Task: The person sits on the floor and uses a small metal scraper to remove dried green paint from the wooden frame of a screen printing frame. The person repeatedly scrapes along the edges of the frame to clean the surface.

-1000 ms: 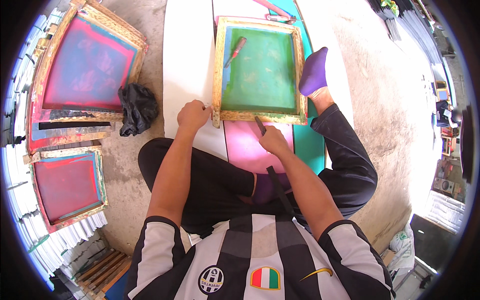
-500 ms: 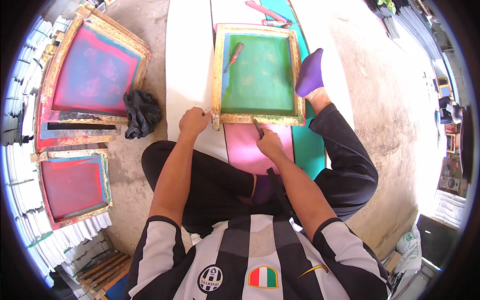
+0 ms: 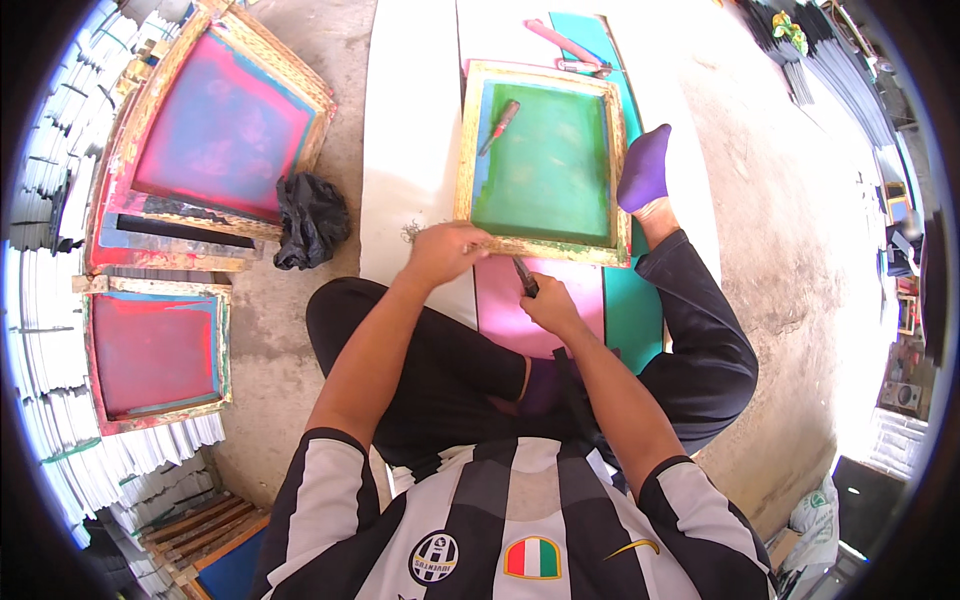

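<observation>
A wooden-framed printing screen [image 3: 545, 160] with green mesh lies flat in front of me. Over its near left corner rests my left hand [image 3: 450, 252], fingers bent onto the near wooden rail; their tips are partly hidden. My right hand [image 3: 553, 303] is closed around a dark-handled knife-like tool [image 3: 525, 278], whose tip reaches the near rail just right of my left fingers. On the mesh, toward the upper left, lies a small screwdriver-like tool [image 3: 503, 120] with a reddish-grey handle. A few greenish scraps [image 3: 412, 231] sit beside the left corner.
At left are two red-and-blue screens [image 3: 218, 130] [image 3: 155, 355] and a crumpled black plastic bag [image 3: 311, 220]. White, pink [image 3: 560, 325] and teal boards lie beneath the green screen. A cutter [image 3: 585, 67] and pink strip sit beyond it. My purple-socked foot [image 3: 645, 170] flanks its right side.
My left hand has moved right and onto the frame's near rail. The right hand still holds the tool, its tip now nearer the left fingers. The whole view has shifted slightly.
</observation>
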The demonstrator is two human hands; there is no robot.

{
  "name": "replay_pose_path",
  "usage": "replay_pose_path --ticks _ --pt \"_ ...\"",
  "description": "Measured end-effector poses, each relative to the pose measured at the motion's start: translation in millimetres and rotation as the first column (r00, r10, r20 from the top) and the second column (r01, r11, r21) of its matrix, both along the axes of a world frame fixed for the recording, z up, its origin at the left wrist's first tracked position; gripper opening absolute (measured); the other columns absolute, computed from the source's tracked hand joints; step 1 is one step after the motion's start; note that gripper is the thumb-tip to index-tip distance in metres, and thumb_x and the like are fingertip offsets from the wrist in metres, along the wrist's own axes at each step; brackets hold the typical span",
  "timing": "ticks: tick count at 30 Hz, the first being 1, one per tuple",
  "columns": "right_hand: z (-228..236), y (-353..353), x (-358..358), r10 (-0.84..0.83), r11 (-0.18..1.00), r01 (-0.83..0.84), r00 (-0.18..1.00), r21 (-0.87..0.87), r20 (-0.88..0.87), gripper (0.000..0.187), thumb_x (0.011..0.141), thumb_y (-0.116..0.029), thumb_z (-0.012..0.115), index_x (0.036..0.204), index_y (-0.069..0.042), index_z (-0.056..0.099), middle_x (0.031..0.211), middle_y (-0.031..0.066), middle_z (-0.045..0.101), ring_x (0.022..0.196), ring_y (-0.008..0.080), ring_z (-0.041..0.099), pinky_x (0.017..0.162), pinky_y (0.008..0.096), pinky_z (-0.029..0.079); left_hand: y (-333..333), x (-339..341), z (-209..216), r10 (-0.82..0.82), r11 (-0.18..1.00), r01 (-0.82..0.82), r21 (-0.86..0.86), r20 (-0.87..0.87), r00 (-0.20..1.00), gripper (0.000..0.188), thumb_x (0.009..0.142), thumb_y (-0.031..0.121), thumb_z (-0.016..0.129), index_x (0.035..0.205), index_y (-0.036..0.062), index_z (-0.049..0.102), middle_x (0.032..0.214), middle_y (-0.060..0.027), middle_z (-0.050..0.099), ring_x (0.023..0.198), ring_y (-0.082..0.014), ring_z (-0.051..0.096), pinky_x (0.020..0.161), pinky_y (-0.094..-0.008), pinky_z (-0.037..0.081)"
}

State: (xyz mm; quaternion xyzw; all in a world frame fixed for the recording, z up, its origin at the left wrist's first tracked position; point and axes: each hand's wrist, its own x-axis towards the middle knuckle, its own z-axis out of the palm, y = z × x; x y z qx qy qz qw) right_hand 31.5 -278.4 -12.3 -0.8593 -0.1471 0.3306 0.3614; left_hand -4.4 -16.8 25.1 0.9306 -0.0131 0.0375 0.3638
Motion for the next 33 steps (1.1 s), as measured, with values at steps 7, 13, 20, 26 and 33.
replay_pose_path --ticks 7,13,20,26,33 --pt "1 33 -8 0.074 0.995 -0.072 0.997 0.068 -0.022 0.013 0.083 -0.009 0.068 0.093 -0.002 0.065 0.07 0.009 0.067 0.058 0.0201 0.068 0.057 0.036 0.056 -2 -2 -7 -0.139 0.976 0.133 0.171 0.021 0.99 0.016 0.09 0.026 0.073 0.1 0.0162 0.08 0.097 -0.0054 0.076 0.091 -0.03 0.072 0.079 -0.0433 0.057" --pt "28 50 -2 0.056 0.988 0.007 0.917 0.157 -0.395 0.031 0.092 -0.017 0.067 0.118 0.0 0.064 0.081 0.0104 0.068 0.062 0.0196 0.068 0.058 0.0346 0.055 21 -1 4 0.05 0.956 0.006 0.293 -0.183 0.982 0.017 0.088 0.03 0.072 0.092 0.0156 0.081 0.098 -0.0064 0.077 0.09 -0.032 0.073 0.078 -0.0472 0.057" --pt "19 36 -4 -0.12 0.983 0.163 0.924 0.09 -0.363 0.04 0.093 -0.022 0.065 0.123 0.004 0.06 0.087 0.0135 0.068 0.066 0.0206 0.069 0.059 0.0362 0.056 79 -8 -3 0.547 0.836 -0.374 0.401 -0.554 0.628 0.042 0.086 0.041 0.082 0.109 0.007 0.08 0.111 -0.0192 0.077 0.103 -0.0367 0.075 0.086 -0.0449 0.06" --pt "5 14 -4 -0.341 0.935 0.355 0.881 -0.016 -0.329 0.033 0.091 -0.02 0.062 0.111 0.006 0.06 0.081 0.0141 0.065 0.062 0.0237 0.067 0.054 0.0389 0.055 60 2 6 0.586 0.807 -0.362 0.466 -0.558 0.588 0.052 0.087 0.047 0.08 0.114 0.0037 0.077 0.117 -0.0184 0.077 0.108 -0.0366 0.074 0.087 -0.0465 0.06" --pt "-2 11 5 -0.405 0.902 0.43 0.821 -0.032 -0.401 0.028 0.089 -0.017 0.061 0.102 0.008 0.06 0.077 0.0146 0.062 0.058 0.0247 0.064 0.048 0.0402 0.053 38 4 -13 0.51 0.855 -0.349 0.383 -0.505 0.696 0.046 0.094 0.052 0.068 0.104 0.0085 0.08 0.106 -0.0159 0.078 0.103 -0.036 0.074 0.087 -0.0491 0.058"
